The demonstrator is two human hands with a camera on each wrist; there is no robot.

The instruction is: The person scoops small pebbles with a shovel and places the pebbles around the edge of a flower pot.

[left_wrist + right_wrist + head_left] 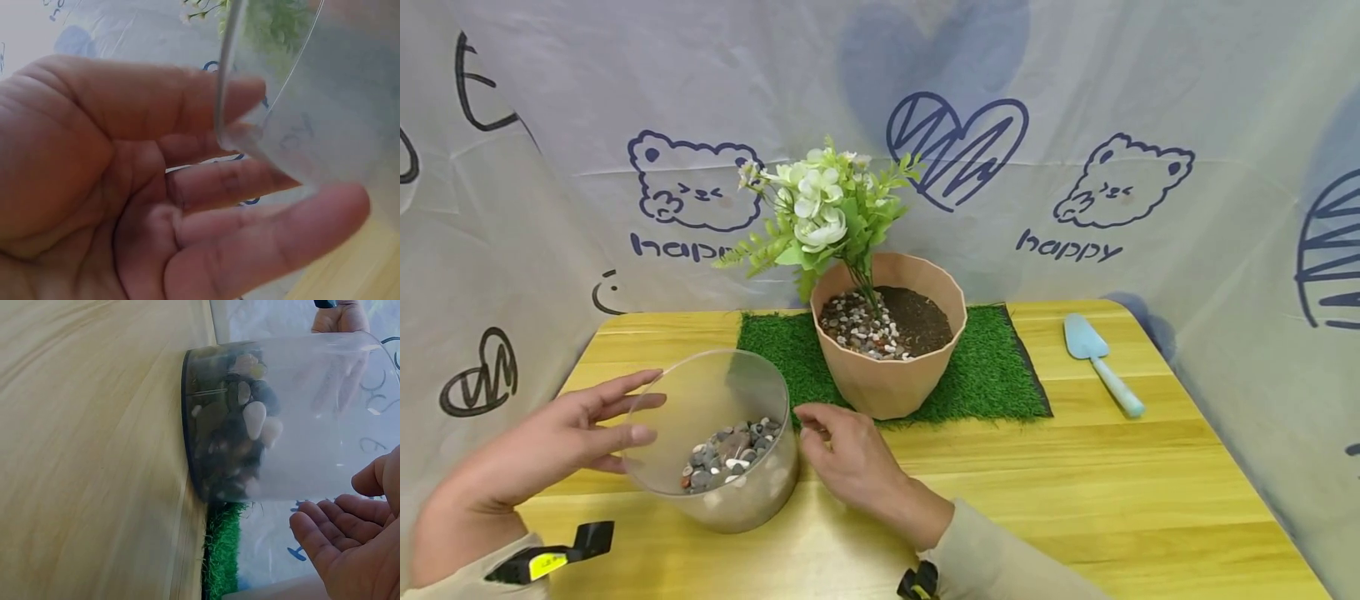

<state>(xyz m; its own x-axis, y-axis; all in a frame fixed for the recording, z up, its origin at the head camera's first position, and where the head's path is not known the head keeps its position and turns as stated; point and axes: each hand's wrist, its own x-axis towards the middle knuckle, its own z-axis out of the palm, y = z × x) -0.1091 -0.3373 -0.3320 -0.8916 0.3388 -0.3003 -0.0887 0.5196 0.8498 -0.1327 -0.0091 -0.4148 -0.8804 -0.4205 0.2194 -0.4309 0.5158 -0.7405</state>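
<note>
A clear round container [745, 504] stands on the table at the front left, with grey, white and brown pebbles [255, 419] in its bottom. My left hand [576, 429] is at its left side, fingers spread and extended close to the rim. In the left wrist view, the container's rim [222, 119] overlaps the fingertips [340, 209]. On the other side, my right hand [853, 458] is beside the container wall with loosely bent fingers and nothing in its grasp. Its palm faces the container in the right wrist view.
Behind, a terracotta-coloured pot [887, 383] holds dark soil, small pebbles and a white-flowered plant [827, 204]. It stands on a green grass mat [1000, 375]. A light blue trowel [1101, 362] lies at the right of the wooden table [1075, 500]. Printed cloth [820, 75] hangs behind.
</note>
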